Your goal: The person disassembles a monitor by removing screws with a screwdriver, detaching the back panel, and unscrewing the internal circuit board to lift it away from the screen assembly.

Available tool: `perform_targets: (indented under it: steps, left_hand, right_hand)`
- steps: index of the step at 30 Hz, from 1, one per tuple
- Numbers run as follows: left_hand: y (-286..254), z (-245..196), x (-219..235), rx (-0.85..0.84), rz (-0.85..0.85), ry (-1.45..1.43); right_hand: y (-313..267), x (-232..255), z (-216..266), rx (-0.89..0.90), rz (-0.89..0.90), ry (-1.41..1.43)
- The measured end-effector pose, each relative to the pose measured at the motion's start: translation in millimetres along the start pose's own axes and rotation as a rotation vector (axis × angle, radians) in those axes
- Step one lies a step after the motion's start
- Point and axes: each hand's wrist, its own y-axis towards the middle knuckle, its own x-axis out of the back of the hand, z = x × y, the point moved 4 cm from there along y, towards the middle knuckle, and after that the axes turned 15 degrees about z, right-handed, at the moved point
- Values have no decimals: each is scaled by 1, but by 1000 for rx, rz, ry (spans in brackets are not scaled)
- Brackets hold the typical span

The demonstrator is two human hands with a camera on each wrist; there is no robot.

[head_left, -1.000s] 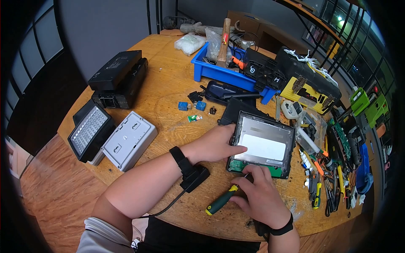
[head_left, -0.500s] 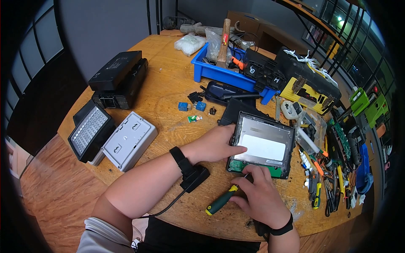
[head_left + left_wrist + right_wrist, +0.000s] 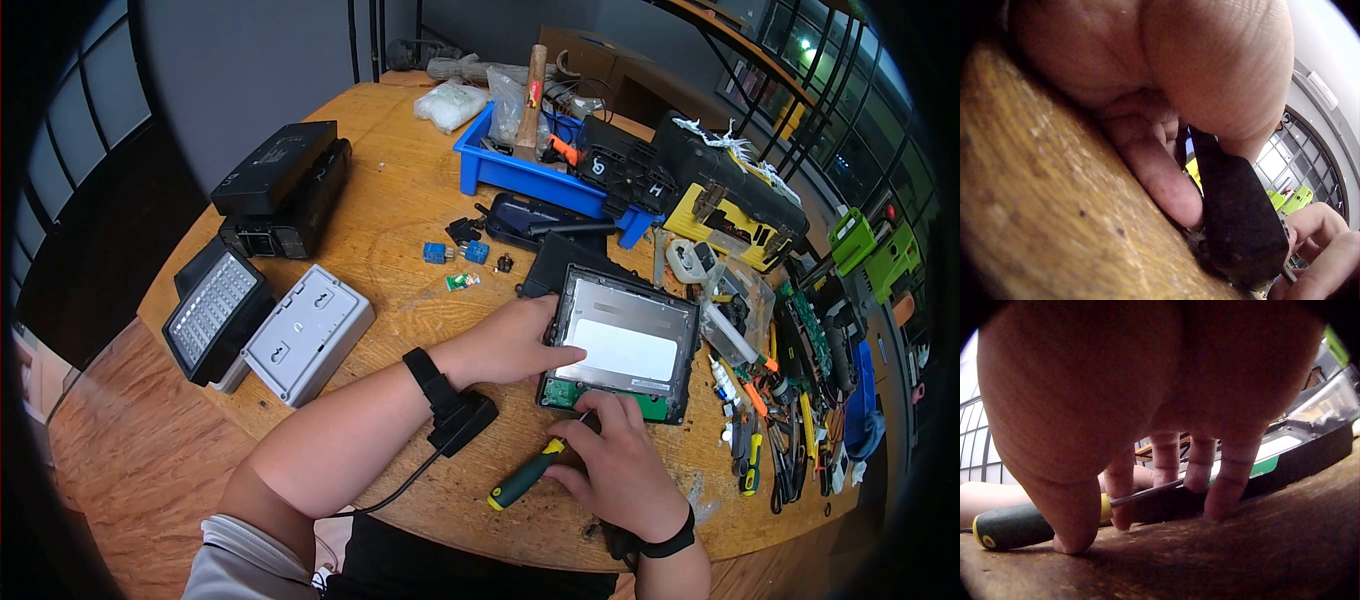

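Observation:
A flat black-framed display panel [image 3: 627, 347] lies on the table, with a silver metal back, a white sheet on it and a green circuit board [image 3: 655, 407] along the near edge. My left hand [image 3: 503, 341] grips its left edge, thumb on the metal face; the left wrist view shows a fingertip [image 3: 1179, 203] against the black side. My right hand [image 3: 622, 465] holds a green-and-yellow screwdriver [image 3: 525, 477] low over the table. In the right wrist view, the thumb is on the near side of the screwdriver and several fingers are across its shaft [image 3: 1138, 497].
Pliers, screwdrivers and other tools [image 3: 790, 430] crowd the right side. A blue tray [image 3: 540, 178] with a hammer [image 3: 530, 100] stands behind, near a black-and-yellow toolbox [image 3: 735, 190]. On the left are a grey box [image 3: 308, 335], an LED lamp [image 3: 215, 310] and black cases [image 3: 280, 190]. Small blue parts [image 3: 475, 251] lie mid-table.

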Motion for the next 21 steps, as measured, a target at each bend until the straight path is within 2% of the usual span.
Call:
perform_targets:
  steps: [8, 14, 16, 21]
  left_hand:
    - [-3, -7, 1, 44, 15, -3]
    - [0, -2, 0, -9, 3, 13]
    - [-3, -6, 0, 43, 45, -75]
    - [-4, -11, 1, 32, 40, -68]
  right_hand:
    - [0, 0, 0, 14, -9, 2]
    - [0, 0, -1, 12, -14, 6]
    - [0, 0, -1, 11, -12, 19]
    - [0, 0, 0, 12, -4, 19]
